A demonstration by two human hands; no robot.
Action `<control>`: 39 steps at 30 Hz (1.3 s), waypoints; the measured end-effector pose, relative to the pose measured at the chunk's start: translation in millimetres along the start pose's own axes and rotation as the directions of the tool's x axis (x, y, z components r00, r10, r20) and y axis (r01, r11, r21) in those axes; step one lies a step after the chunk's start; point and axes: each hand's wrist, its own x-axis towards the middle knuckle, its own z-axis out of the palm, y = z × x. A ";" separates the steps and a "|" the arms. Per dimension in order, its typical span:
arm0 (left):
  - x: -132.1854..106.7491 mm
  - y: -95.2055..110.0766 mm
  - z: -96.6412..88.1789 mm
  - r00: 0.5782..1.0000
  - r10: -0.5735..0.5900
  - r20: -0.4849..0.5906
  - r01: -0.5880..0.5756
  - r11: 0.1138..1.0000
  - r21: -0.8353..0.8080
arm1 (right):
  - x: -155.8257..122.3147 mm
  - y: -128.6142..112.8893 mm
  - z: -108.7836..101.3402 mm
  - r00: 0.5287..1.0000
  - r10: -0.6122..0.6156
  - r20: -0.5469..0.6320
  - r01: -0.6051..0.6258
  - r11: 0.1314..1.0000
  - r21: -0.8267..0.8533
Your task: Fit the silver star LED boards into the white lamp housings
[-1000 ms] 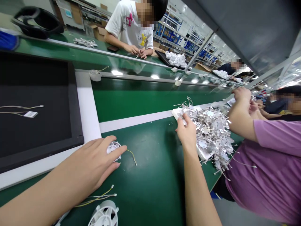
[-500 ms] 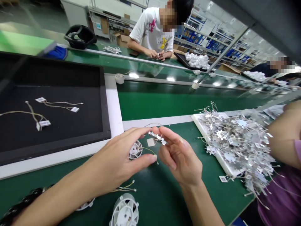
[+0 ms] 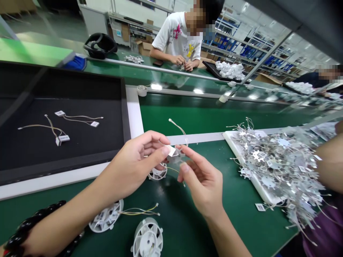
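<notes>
My left hand (image 3: 139, 157) and my right hand (image 3: 200, 182) hold a small metal piece with a wire (image 3: 177, 151) between their fingertips, above the green bench. Its white label (image 3: 170, 150) sits at my left thumb, and its thin pale wire (image 3: 177, 126) curves up and away. Just under my left hand lies a white plastic fan (image 3: 158, 174) with a yellow wire. Another white fan (image 3: 148, 238) and a fan strewn with labels (image 3: 106, 216) lie nearer me, below my left forearm.
A black-lined tray (image 3: 125, 117) at left holds several wired labels (image 3: 80, 119). To the right, a tangled heap of metal pieces and wires (image 3: 278, 167) lies on a white board (image 3: 249, 171). A co-worker's arm (image 3: 331, 164) is at right; another person (image 3: 177, 39) works across the bench.
My right hand has left the heap and taken the wired metal piece, and both hands now hold it. My left hand has come off the fan, and the view has shifted.
</notes>
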 end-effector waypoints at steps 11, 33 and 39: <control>-4.8 5.1 -3.0 0.998 0.032 0.052 -0.030 0.999 -0.027 | 1.7 1.1 -0.2 0.961 -0.270 0.062 0.276 0.926 -0.258; -10.9 5.2 -0.1 0.910 0.415 0.005 -0.347 0.753 0.559 | 0.2 1.1 0.0 0.849 -0.500 0.170 0.497 0.649 -0.576; -10.1 12.5 -3.2 0.978 0.191 -0.079 -0.115 0.824 0.555 | -0.5 -2.7 -0.9 0.833 -0.522 0.185 0.499 0.562 -0.660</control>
